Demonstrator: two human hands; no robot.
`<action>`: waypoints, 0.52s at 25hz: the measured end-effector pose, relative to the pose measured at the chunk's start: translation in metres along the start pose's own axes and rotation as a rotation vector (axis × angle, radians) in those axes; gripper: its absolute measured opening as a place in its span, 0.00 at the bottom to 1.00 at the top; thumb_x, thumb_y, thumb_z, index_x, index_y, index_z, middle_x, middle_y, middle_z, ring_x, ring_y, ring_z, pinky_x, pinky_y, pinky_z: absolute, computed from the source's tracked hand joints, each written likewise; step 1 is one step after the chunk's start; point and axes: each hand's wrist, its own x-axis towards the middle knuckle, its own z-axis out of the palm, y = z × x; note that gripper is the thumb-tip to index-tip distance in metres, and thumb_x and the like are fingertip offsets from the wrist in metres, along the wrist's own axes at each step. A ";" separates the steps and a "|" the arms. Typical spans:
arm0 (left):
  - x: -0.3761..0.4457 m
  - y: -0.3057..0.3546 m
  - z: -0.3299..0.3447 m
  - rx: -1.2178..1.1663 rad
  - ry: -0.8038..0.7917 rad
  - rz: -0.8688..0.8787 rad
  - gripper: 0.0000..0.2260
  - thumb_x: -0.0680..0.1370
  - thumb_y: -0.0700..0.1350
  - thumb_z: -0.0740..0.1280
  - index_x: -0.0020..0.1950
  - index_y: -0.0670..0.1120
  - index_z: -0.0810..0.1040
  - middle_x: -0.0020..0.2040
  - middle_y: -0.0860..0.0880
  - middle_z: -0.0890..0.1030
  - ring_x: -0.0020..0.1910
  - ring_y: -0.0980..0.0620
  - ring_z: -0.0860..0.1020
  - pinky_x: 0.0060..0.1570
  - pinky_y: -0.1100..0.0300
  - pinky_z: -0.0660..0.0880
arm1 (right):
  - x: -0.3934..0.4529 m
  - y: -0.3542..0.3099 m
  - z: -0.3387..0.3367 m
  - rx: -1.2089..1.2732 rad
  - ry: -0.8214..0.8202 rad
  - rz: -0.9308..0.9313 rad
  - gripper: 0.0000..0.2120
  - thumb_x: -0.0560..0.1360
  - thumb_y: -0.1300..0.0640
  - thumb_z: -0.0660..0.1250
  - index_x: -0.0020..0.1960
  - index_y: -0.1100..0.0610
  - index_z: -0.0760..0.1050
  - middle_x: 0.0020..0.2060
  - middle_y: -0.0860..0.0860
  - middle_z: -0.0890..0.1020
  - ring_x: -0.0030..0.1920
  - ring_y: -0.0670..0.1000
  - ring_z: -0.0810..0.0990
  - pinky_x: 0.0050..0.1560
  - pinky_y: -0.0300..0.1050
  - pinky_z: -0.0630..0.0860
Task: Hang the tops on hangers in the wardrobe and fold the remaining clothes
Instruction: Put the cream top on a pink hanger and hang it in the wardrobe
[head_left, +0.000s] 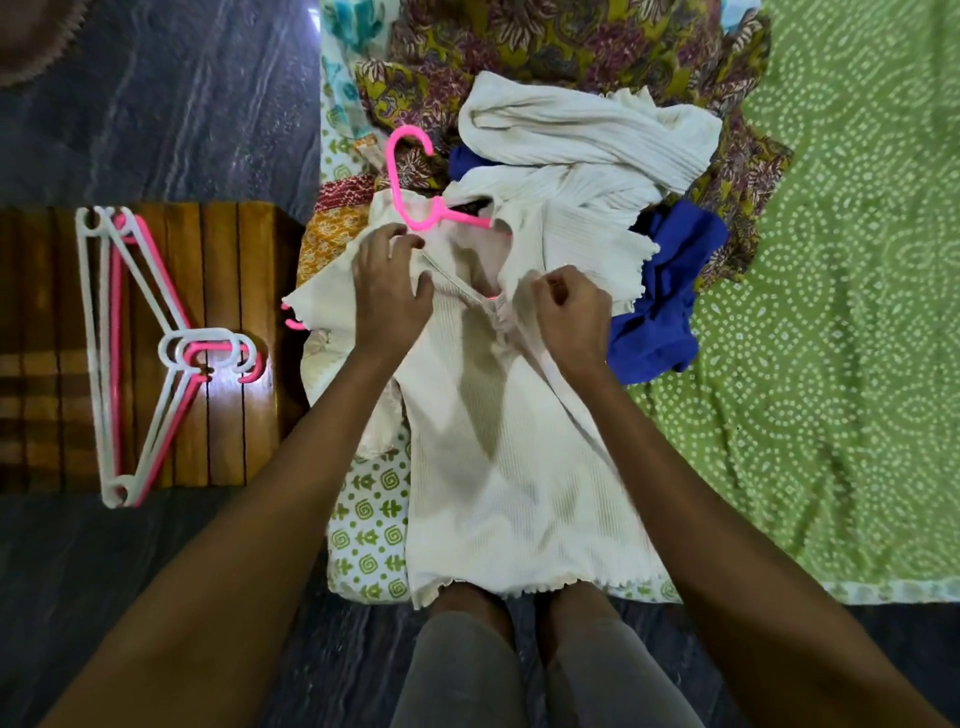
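Left hand (387, 291) pressing cream top (498, 467) (fingers loosely spread), right hand (569, 317) pinching neckline, pink hanger (410, 176) inside.

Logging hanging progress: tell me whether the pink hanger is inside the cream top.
Partly in: the pink hanger has its hook outside the cream top's neckline.
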 end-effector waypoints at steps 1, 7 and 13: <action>0.003 -0.010 -0.005 -0.010 0.032 -0.084 0.15 0.72 0.39 0.65 0.58 0.38 0.75 0.60 0.38 0.73 0.62 0.40 0.70 0.63 0.51 0.63 | 0.006 -0.003 -0.004 -0.033 0.095 -0.073 0.08 0.75 0.58 0.64 0.46 0.63 0.78 0.40 0.56 0.82 0.42 0.55 0.79 0.43 0.44 0.71; 0.042 -0.065 -0.002 0.013 -0.282 -0.473 0.22 0.78 0.47 0.63 0.69 0.40 0.66 0.66 0.39 0.71 0.66 0.39 0.68 0.64 0.49 0.63 | 0.050 -0.074 0.033 -0.090 0.011 -0.703 0.07 0.70 0.65 0.61 0.43 0.64 0.78 0.38 0.58 0.81 0.39 0.57 0.79 0.39 0.45 0.70; 0.034 -0.087 -0.003 -0.096 -0.239 -0.290 0.15 0.78 0.41 0.63 0.64 0.36 0.74 0.58 0.35 0.75 0.57 0.38 0.73 0.53 0.54 0.68 | 0.072 -0.093 0.068 -0.729 -0.361 -0.479 0.13 0.76 0.63 0.59 0.60 0.63 0.71 0.58 0.60 0.76 0.58 0.60 0.75 0.53 0.50 0.71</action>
